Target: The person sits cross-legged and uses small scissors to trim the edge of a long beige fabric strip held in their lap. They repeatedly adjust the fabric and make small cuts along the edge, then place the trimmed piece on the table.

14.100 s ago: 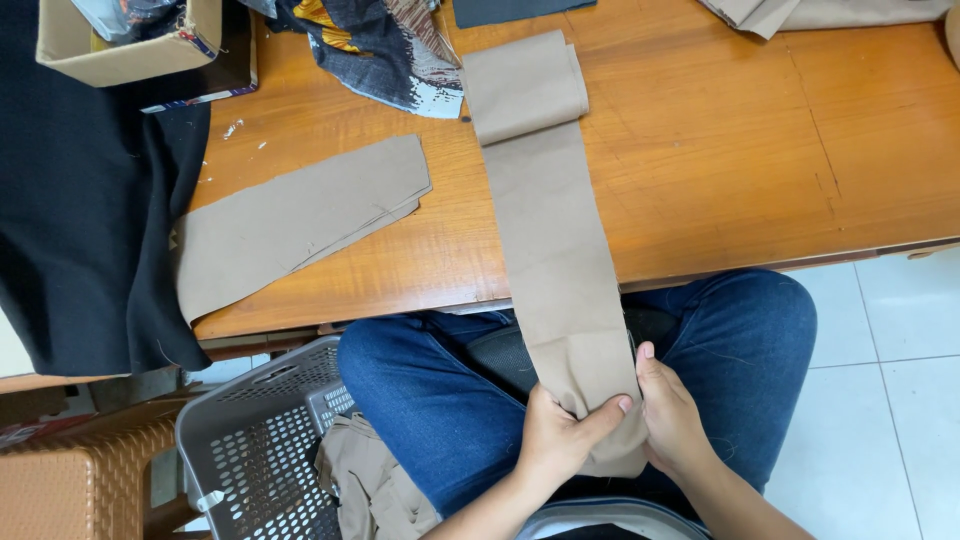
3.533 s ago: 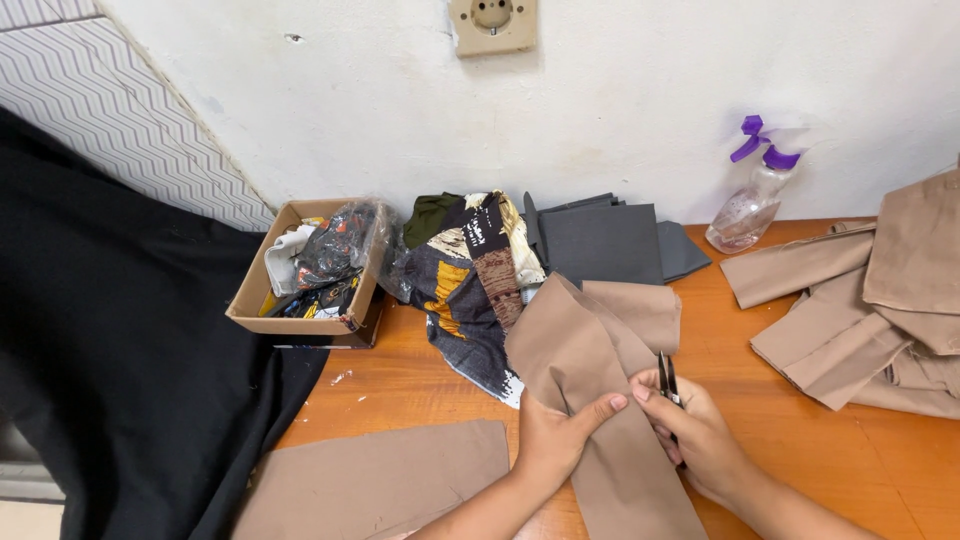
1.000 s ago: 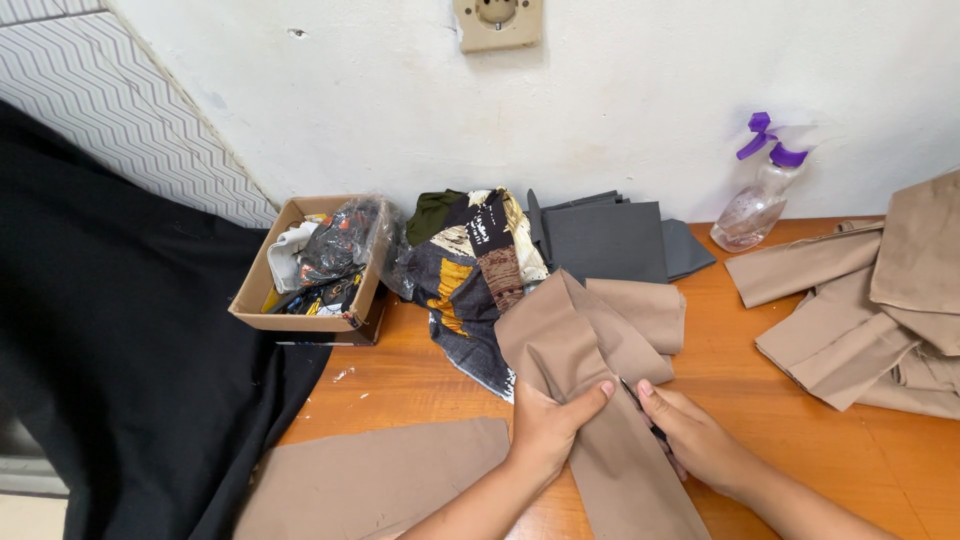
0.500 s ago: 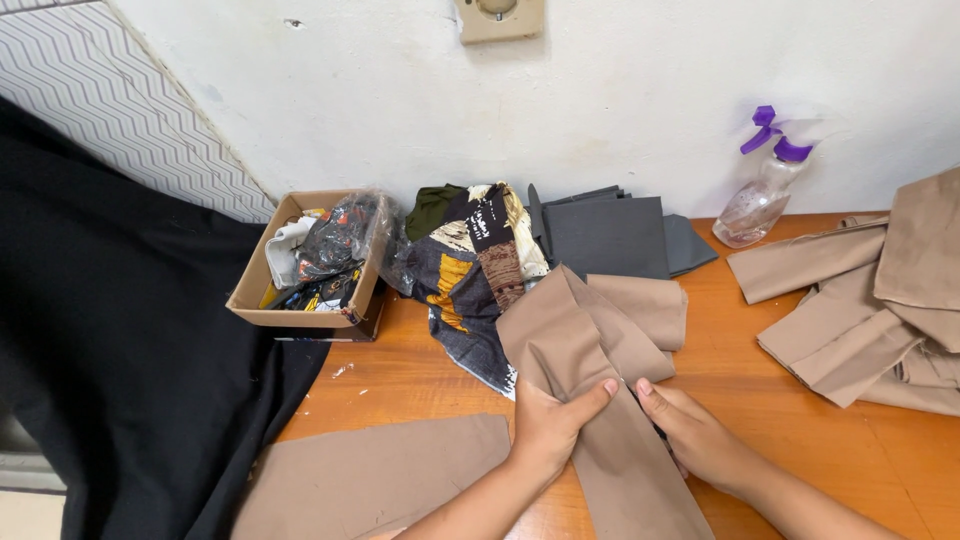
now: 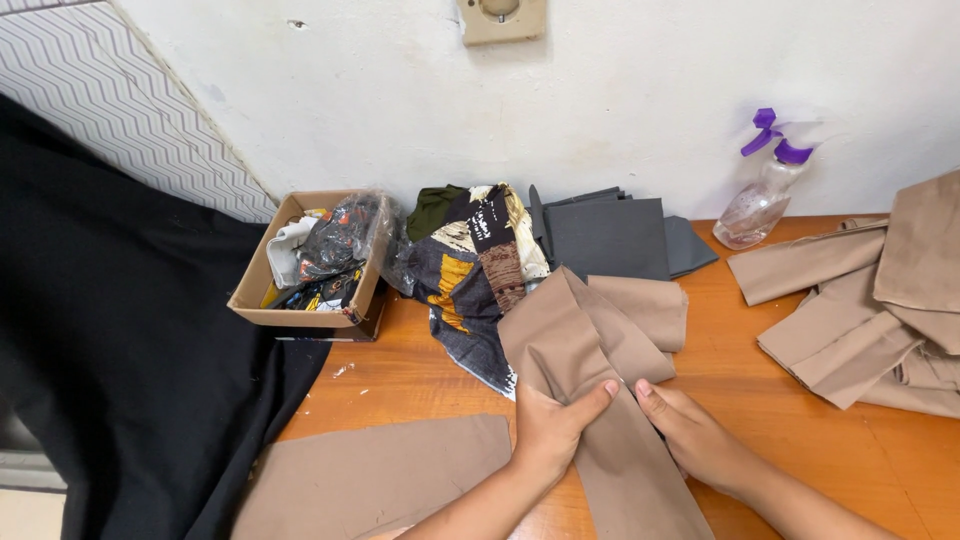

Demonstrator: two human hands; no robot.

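A long tan fabric strip (image 5: 590,345) lies bunched on the wooden table (image 5: 790,440) and runs down toward me. My left hand (image 5: 553,425) grips its left edge, thumb stretched across the cloth. My right hand (image 5: 690,435) rests flat on the table against the strip's right edge, fingers together, partly tucked under the fabric. A flat tan fabric piece (image 5: 385,480) lies to the left of my left forearm.
A cardboard box (image 5: 300,270) of scraps stands at the back left beside patterned fabric (image 5: 470,270) and folded grey cloth (image 5: 610,235). A spray bottle (image 5: 765,185) leans on the wall. Tan pieces (image 5: 870,310) pile up at right. Black cloth (image 5: 110,350) drapes at left.
Scissors seen in my right hand 3.5 s ago are no longer visible. Over the last second both hands stay on the tan strip with little movement; the view shifted slightly.
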